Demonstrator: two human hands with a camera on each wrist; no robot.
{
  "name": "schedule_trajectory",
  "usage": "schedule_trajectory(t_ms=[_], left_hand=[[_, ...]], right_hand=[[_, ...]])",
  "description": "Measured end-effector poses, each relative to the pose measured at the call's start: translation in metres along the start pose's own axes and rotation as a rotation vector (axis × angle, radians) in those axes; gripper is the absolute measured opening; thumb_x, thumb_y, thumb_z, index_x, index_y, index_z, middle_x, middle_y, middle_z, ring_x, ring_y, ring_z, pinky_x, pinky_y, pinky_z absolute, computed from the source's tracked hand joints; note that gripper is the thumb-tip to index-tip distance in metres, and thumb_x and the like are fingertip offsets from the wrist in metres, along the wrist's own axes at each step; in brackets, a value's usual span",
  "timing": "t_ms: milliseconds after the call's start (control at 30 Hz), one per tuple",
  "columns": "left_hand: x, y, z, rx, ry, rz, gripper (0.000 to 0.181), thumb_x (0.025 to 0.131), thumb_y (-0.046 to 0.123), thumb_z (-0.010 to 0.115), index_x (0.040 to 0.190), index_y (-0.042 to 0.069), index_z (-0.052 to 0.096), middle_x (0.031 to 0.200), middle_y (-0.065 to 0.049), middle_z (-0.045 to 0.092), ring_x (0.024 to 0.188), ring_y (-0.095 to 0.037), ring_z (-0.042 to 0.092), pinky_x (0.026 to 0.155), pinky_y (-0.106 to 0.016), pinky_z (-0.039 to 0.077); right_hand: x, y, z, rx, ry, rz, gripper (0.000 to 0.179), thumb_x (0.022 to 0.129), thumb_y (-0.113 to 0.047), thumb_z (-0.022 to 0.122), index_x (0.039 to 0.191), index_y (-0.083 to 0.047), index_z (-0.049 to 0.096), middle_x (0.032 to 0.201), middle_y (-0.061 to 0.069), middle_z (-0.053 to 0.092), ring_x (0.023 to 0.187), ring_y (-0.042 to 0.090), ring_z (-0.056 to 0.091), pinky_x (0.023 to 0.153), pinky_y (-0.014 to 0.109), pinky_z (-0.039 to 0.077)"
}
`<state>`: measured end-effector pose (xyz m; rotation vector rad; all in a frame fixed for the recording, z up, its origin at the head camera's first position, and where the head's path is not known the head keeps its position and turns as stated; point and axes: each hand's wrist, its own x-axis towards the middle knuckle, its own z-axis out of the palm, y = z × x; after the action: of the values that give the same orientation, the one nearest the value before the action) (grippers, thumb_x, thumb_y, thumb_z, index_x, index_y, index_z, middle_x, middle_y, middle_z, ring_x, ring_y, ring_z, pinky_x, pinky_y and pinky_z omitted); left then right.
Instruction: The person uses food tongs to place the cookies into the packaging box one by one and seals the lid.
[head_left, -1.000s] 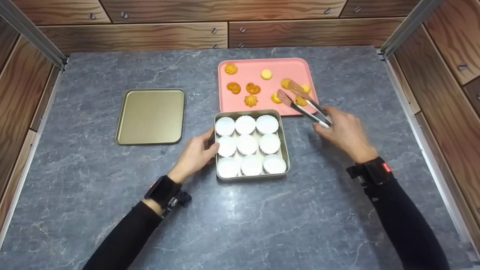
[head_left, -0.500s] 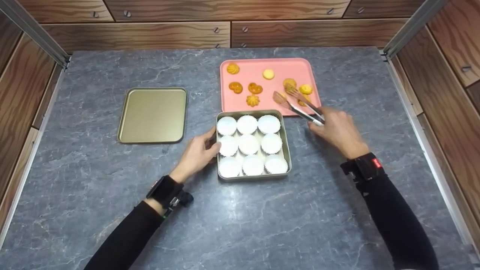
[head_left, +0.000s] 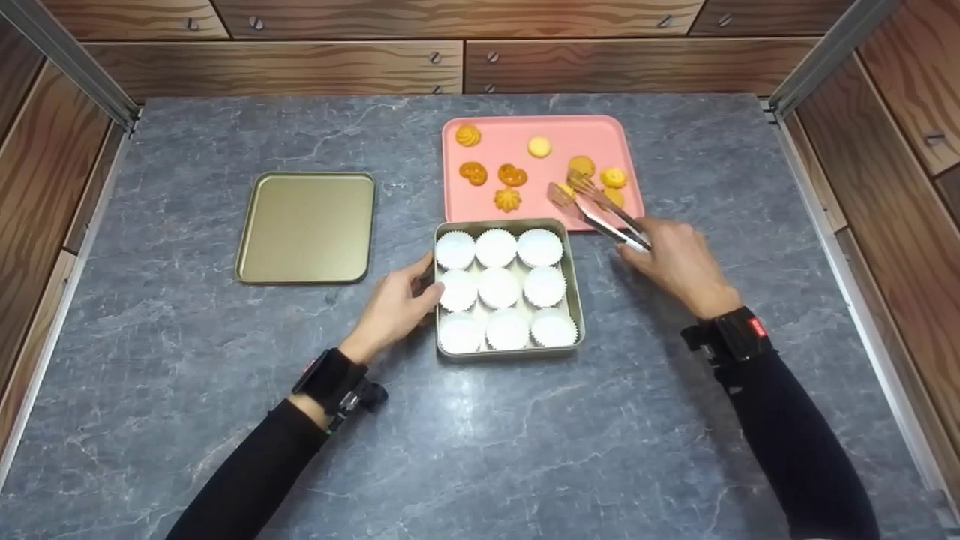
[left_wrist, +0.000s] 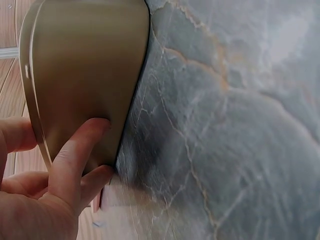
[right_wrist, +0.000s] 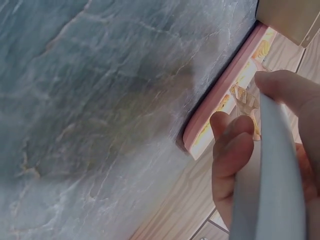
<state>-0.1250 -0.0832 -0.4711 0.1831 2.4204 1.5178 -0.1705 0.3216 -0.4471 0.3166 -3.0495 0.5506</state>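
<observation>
My left hand [head_left: 395,306] grips the left side of a square gold tin [head_left: 578,315]. In the left wrist view the thumb is at the rim and the other fingers [left_wrist: 75,155] lie against the outer wall. Paper baking cups [head_left: 498,289] stand in rows inside. My right hand [head_left: 679,262] holds metal tongs [head_left: 611,225] with brownish, slotted tips, spread apart over the right part of a pink tray [head_left: 577,135]. One tip overlaps a small yellow cookie [head_left: 566,190] in the head view; the other lies beside a round tan cookie [head_left: 581,166].
Several more cookies lie on the tray, among them pretzel shapes [head_left: 512,175], a pale round one [head_left: 539,147] and a swirl [head_left: 468,136]. A flat gold lid [head_left: 307,229] rests at the left. Wood-patterned panels [head_left: 277,67] border the grey marbled table [head_left: 480,450].
My right hand has moved slightly left, bringing the tongs' tips left and down over the cookies. The left hand stays at the tin.
</observation>
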Motion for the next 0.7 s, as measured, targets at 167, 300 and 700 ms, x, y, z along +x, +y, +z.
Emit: schedule_trajectory(t_ms=[167, 300, 700], left_hand=[[-0.001, 0.001, 0.000, -0.026, -0.010, -0.024, 0.066, 0.101, 0.020, 0.064, 0.158, 0.003, 0.035, 0.116, -0.028, 0.068, 0.070, -0.023, 0.064, 0.064, -0.035, 0.063], [-0.001, 0.001, -0.001, -0.092, -0.026, -0.044, 0.066, 0.102, 0.018, 0.063, 0.159, 0.004, 0.033, 0.147, -0.025, 0.055, 0.087, -0.023, 0.069, 0.072, -0.035, 0.065], [-0.002, 0.000, 0.002, -0.251, -0.059, -0.046, 0.065, 0.104, 0.012, 0.060, 0.160, 0.000, 0.028, 0.157, -0.024, 0.043, 0.118, -0.027, 0.066, 0.086, -0.029, 0.063]], right_hand=[[-0.004, 0.001, 0.001, 0.015, 0.040, -0.046, 0.024, 0.095, -0.024, 0.075, 0.101, -0.002, 0.070, 0.076, 0.012, 0.063, 0.069, 0.035, 0.060, 0.058, 0.051, 0.050], [-0.007, 0.000, -0.002, 0.025, 0.059, -0.057, 0.033, 0.095, -0.023, 0.075, 0.117, 0.000, 0.071, 0.080, 0.015, 0.066, 0.071, 0.036, 0.062, 0.061, 0.054, 0.052], [-0.020, -0.017, -0.019, 0.050, 0.103, -0.087, 0.046, 0.097, -0.025, 0.074, 0.133, 0.002, 0.066, 0.095, 0.023, 0.072, 0.075, 0.037, 0.065, 0.064, 0.056, 0.056]])
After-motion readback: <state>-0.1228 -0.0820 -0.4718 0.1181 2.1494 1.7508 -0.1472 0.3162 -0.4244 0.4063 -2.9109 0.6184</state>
